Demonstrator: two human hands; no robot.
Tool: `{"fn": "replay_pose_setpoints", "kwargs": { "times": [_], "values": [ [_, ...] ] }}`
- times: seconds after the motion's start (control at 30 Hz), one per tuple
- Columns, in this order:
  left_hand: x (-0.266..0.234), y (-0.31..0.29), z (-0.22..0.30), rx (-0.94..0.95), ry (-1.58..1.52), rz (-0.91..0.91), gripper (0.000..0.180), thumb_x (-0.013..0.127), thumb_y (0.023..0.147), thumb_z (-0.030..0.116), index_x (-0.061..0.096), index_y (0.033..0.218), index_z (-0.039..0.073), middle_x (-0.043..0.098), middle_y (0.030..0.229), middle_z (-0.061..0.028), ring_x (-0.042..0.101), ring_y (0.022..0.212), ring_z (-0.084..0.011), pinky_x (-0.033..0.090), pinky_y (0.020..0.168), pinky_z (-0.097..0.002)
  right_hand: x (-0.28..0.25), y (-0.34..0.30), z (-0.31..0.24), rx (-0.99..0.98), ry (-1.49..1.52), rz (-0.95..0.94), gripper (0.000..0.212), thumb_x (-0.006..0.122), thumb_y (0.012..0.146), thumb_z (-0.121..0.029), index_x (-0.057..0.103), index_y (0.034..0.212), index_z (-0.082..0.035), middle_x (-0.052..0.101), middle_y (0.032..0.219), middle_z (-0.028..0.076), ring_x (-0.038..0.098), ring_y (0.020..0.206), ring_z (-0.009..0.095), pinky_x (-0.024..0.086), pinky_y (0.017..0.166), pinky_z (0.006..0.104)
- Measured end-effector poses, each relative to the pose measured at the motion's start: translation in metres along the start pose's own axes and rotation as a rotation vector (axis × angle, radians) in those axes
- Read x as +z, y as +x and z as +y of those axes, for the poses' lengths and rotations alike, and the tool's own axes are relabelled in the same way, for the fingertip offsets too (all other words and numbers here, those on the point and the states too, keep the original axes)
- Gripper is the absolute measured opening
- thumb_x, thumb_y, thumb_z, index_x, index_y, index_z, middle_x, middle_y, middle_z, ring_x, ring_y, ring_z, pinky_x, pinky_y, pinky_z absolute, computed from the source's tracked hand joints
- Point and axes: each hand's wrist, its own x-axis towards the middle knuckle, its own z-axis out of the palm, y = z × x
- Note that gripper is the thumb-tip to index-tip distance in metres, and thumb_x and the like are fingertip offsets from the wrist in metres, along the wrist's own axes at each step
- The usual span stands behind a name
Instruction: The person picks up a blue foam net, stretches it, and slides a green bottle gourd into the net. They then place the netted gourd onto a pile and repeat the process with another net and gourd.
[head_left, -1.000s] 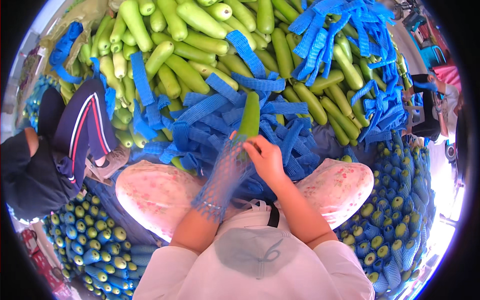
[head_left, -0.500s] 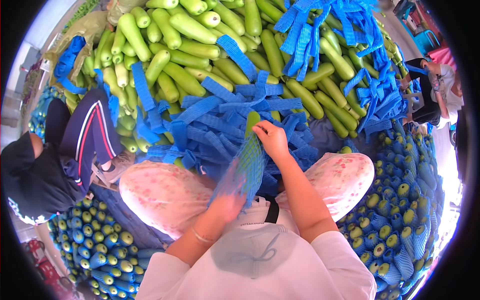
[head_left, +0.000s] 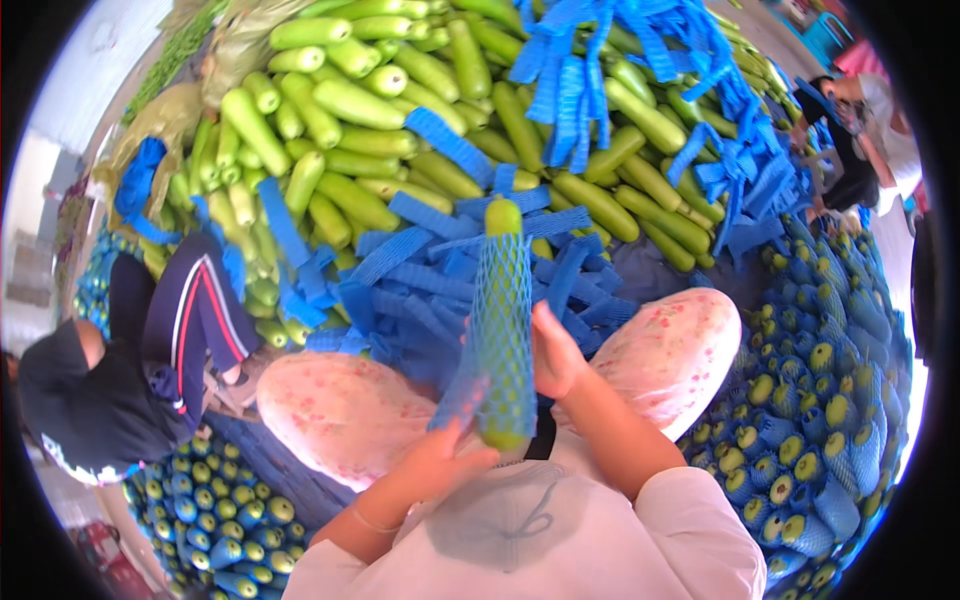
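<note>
A long green gourd [head_left: 505, 216] stands nearly upright before me, wrapped in a blue foam net sleeve [head_left: 505, 310]. Both its ends stick out of the mesh. My right hand [head_left: 560, 358] grips it from the right side, its fingers passing behind the gourd and partly hidden. Low on the left, my left hand [head_left: 445, 462] is closed on the loose, flaring edge of the sleeve; its fingers are blurred and the thumb points toward the gourd's lower end. Beyond my hands lies a heap of flat blue sleeves [head_left: 410, 300].
Bare green gourds [head_left: 350, 105] are piled ahead, with more blue sleeves [head_left: 570, 95] draped over them. Sleeved gourds are stacked at the right [head_left: 790, 440] and lower left [head_left: 215, 510]. One person [head_left: 110, 390] sits close on my left; another person [head_left: 865, 140] is at the far right.
The sleeve now covers most of the gourd, which has turned more upright. My right hand has moved from its top end down to its side. The left hand stays low, near the sleeve's bottom.
</note>
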Motion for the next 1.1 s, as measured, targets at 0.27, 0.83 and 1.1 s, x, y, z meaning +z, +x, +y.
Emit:
{"fn": "replay_pose_setpoints", "kwargs": {
  "times": [0.27, 0.83, 1.1],
  "values": [
    [-0.079, 0.004, -0.013, 0.489, -0.821, 0.186, 0.047, 0.049, 0.095, 0.033, 0.048, 0.124, -0.004, 0.066, 0.066, -0.0090, 0.066, 0.065, -0.0243, 0.042, 0.097, -0.0483, -0.010, -0.148, -0.133, -0.442, -0.486, 0.032, 0.085, 0.075, 0.063, -0.047, 0.045, 0.124, 0.005, 0.058, 0.113, 0.019, 0.059, 0.101, 0.029, 0.051, 0.084, 0.0415],
    [-0.049, 0.076, -0.002, 0.148, -0.239, 0.324, 0.058, 0.050, 0.092, 0.022, 0.029, 0.139, -0.004, 0.038, 0.138, -0.0232, 0.044, 0.124, -0.0309, 0.032, 0.106, -0.0416, -0.234, -0.244, -0.080, -0.227, -2.305, 1.387, 0.068, 0.074, 0.061, -0.009, 0.047, 0.123, -0.007, 0.051, 0.120, 0.012, 0.048, 0.113, 0.030, 0.038, 0.097, 0.0415],
    [-0.068, 0.069, -0.032, 0.073, -0.231, 0.426, 0.055, 0.048, 0.092, 0.012, 0.026, 0.140, -0.004, 0.056, 0.121, -0.0208, 0.050, 0.119, -0.0259, 0.032, 0.106, -0.0395, -0.078, -0.190, -0.128, -1.222, -1.969, 1.081, 0.038, 0.069, 0.068, -0.005, 0.058, 0.104, -0.003, 0.059, 0.104, 0.012, 0.056, 0.098, 0.033, 0.044, 0.084, 0.0410]
  ]
}}
